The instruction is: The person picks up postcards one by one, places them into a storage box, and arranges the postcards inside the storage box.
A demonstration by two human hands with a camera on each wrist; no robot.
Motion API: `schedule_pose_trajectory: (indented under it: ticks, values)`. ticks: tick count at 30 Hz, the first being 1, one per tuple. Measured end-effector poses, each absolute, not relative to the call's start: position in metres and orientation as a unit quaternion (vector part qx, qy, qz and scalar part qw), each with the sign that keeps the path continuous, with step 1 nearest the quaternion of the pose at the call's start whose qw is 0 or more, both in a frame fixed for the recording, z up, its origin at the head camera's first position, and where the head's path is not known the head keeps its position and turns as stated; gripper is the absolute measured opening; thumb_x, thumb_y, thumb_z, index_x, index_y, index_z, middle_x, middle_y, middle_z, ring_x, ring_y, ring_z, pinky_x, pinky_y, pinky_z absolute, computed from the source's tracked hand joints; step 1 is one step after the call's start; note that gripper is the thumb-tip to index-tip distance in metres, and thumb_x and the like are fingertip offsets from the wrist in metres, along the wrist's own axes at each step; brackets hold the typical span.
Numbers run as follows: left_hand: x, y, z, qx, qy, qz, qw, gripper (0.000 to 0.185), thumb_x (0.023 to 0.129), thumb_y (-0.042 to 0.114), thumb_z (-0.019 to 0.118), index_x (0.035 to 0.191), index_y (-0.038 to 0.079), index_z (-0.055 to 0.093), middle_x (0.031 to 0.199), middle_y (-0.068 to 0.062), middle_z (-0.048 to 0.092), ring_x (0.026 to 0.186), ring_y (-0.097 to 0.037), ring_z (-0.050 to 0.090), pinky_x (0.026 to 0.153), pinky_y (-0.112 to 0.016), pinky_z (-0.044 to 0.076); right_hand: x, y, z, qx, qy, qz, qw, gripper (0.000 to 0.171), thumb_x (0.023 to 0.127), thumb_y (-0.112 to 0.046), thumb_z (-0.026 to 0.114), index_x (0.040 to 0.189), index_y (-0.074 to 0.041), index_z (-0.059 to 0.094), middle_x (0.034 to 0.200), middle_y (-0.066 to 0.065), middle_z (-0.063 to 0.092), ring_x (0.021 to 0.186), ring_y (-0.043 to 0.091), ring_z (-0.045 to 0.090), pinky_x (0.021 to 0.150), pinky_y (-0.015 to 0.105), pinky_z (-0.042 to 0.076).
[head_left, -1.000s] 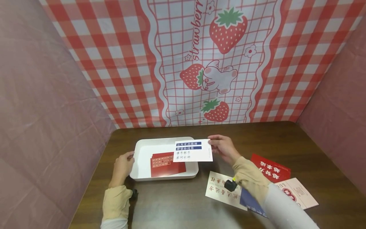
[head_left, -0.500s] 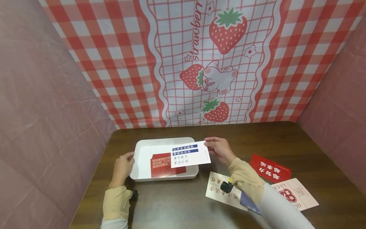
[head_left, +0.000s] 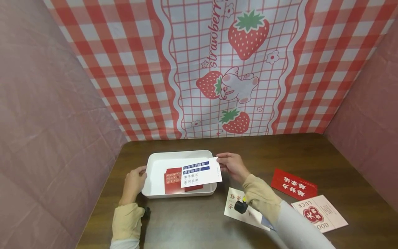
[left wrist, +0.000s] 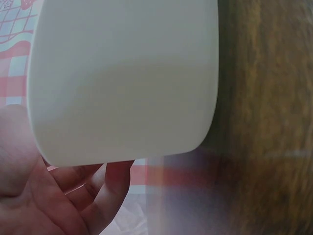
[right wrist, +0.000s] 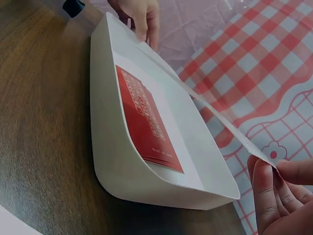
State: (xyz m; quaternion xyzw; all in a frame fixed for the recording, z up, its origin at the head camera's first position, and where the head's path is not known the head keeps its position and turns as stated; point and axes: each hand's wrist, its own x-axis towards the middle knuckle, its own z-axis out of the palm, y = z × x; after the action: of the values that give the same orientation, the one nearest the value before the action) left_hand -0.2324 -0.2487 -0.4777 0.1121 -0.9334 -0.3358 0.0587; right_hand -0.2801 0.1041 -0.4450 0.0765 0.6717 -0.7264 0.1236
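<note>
At its left end, my left hand (head_left: 133, 183) holds the white tray (head_left: 153, 186); in the left wrist view its bent fingers (left wrist: 105, 198) touch the end wall. My right hand (head_left: 234, 167) pinches the right edge of a white card (head_left: 202, 173) printed with blue bands and Chinese characters. That card hangs tilted over the right part of the tray, seen nearly edge-on in the right wrist view. Beneath it, several red cards with gold print (right wrist: 149, 122) lie stacked on the tray floor, partly covered in the head view.
Right of the tray lie a cream card (head_left: 233, 207), a mostly hidden blue card (head_left: 268, 223), a red card (head_left: 293, 184) and a pale pink card (head_left: 334, 216). A strawberry-print checked cloth (head_left: 192, 69) rises behind the brown table (head_left: 174, 224); pink cloth flanks both sides.
My right hand has carried the white card a little left and toward me, lower over the tray, tilting it slightly. My left hand has stayed at the tray's left end.
</note>
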Motion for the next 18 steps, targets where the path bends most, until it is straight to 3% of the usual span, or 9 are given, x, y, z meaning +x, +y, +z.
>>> schedule_pose_trajectory:
  ticks: [13, 18]
  values:
    - [-0.232, -0.248, -0.478, 0.118, -0.934, -0.334, 0.051, 0.037, 0.094, 0.011, 0.051, 0.128, 0.0, 0.061, 0.117, -0.022, 0.067, 0.11, -0.041, 0.062, 0.093, -0.054, 0.046, -0.278, 0.084, -0.455, 0.067, 0.669, -0.729, 0.132, 0.033, 0.09, 0.005, 0.054, 0.122, 0.014, 0.054, 0.078, 0.002, 0.062, 0.059, 0.007, 0.059, 0.055, 0.02, 0.053]
    - [-0.233, -0.248, -0.479, 0.115, -0.934, -0.334, 0.052, 0.037, 0.094, 0.012, 0.051, 0.128, 0.0, 0.061, 0.117, -0.021, 0.068, 0.11, -0.041, 0.062, 0.093, -0.053, 0.046, -0.278, 0.079, -0.455, 0.063, 0.662, -0.733, 0.143, 0.033, 0.095, -0.002, 0.053, 0.123, 0.015, 0.052, 0.078, 0.003, 0.061, 0.06, 0.007, 0.061, 0.056, 0.019, 0.054]
